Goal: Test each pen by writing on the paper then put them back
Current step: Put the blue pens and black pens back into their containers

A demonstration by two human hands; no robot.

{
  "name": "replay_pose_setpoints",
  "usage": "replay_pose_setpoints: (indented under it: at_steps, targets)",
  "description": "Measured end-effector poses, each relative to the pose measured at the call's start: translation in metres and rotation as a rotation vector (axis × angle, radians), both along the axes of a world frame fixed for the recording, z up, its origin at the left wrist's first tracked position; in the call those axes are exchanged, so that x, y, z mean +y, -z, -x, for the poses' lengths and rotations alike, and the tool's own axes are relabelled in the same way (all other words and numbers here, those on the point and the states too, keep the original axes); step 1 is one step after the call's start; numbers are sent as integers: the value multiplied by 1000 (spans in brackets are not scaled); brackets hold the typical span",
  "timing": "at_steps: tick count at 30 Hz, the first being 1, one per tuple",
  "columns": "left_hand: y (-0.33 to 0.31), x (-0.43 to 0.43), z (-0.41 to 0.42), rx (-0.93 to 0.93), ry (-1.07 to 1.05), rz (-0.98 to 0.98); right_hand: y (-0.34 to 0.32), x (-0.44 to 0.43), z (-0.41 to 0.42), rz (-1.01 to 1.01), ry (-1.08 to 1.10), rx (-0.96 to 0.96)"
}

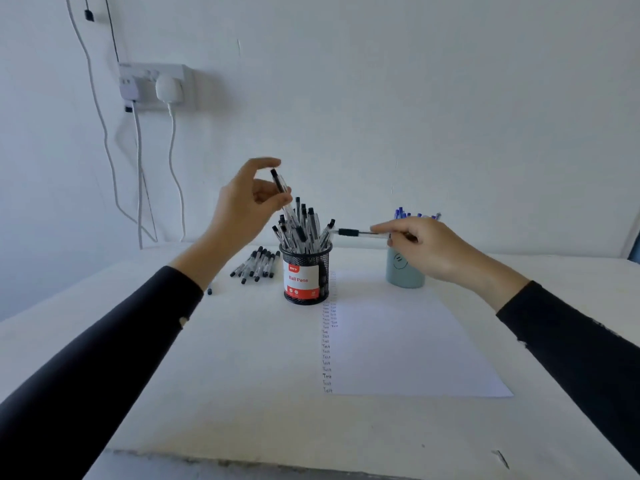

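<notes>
A black mesh pen holder [306, 276] with a red "Ball Pens" label stands mid-table, full of black-capped pens. My left hand [242, 206] is raised above it and pinches a capped clear pen [281, 188] that slants down toward the holder. My right hand [427, 249] holds an uncapped pen with a black grip [353, 232] lying level, tip pointing left toward the holder. The white paper [408, 348] lies in front, with a column of "Test" words down its left edge.
Several black pens [258, 265] lie loose on the table left of the holder. A pale blue cup [404, 271] with blue pens stands behind my right hand. A small black cap [209, 291] lies near my left sleeve. Wall socket and cables [152, 86] hang at back left.
</notes>
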State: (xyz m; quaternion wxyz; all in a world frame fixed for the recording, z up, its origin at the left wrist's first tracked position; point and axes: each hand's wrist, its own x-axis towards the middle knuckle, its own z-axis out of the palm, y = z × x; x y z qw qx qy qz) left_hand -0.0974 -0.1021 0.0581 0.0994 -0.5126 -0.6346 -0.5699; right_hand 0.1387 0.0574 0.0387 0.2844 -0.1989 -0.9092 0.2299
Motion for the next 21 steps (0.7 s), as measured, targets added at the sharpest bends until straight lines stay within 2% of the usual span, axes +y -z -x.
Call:
replay_pose_setpoints:
  at_steps: [3, 8, 10, 13, 16, 19, 21]
  targets:
    - [12, 10, -4, 146, -55, 106, -21, 0, 15, -56, -30, 10]
    - [31, 20, -6, 360, -186, 44, -42, -3, 49, -30, -104, 218]
    - [32, 20, -8, 308, -178, 68, -40, -5, 69, -61, -106, 205]
    - [28, 20, -9, 285, -124, 136, -28, -10, 98, -121, -97, 74]
    - [26, 16, 1, 138, -5, 153, -30, -16, 111, -122, -141, -20]
    - [40, 7, 10, 42, 24, 113, -47, -14, 110, -170, -146, 26]
    - [51, 4, 12, -29, 40, 184, -51, -8, 108, -152, -127, 44]
